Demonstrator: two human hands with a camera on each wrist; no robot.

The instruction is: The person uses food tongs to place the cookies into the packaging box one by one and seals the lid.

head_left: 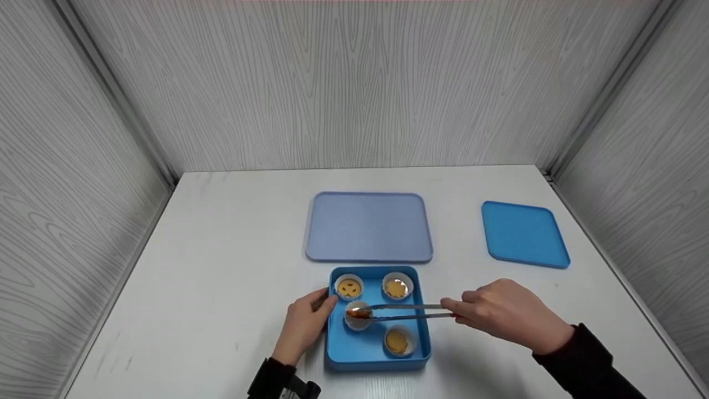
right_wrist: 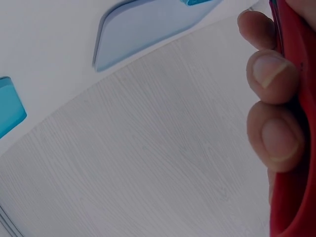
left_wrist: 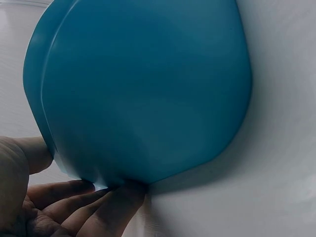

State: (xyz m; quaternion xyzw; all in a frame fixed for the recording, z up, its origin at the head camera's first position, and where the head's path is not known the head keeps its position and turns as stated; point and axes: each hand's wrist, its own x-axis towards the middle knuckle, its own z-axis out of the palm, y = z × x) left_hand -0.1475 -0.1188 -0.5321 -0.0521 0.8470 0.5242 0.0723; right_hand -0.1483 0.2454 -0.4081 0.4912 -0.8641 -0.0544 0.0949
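- One blue box (head_left: 363,350) stands on the counter (head_left: 183,288) between the left hand (head_left: 303,320) and the right hand (head_left: 507,311); it has rounded corners, raised sides and a smooth, plain outer wall.
- The left hand is clamped on the box's left side, thumb at the rim, fingers against the wall's lower part.
- The right hand is clamped on tongs (head_left: 410,306), its fingers curled round a smooth red handle (right_wrist: 307,98); two slim, silvery arms reach leftward from it over the box, a narrow gap between them.
- At the tips of the tongs, just right of the left hand, a glossy orange-brown piece (head_left: 360,313) shows at the white middle cup (head_left: 358,325); I cannot tell whether the tips pinch it or only touch it.
- Just beyond the left thumb, the far-left cup (head_left: 349,287), pale and fluted, holds a round yellow-tan piece with a few dark marks.
- Left of the right hand and slightly beyond it, the far-right cup (head_left: 397,286) has a yellow piece with an uneven outline and a shiny inside edge.
- Left of the right hand and nearer the body, the near-right cup (head_left: 400,341) holds a plain, roundish yellow piece.
- Beyond both hands lies a lavender tray (head_left: 369,227); farther out past the right hand, a flat blue tray (head_left: 525,235).
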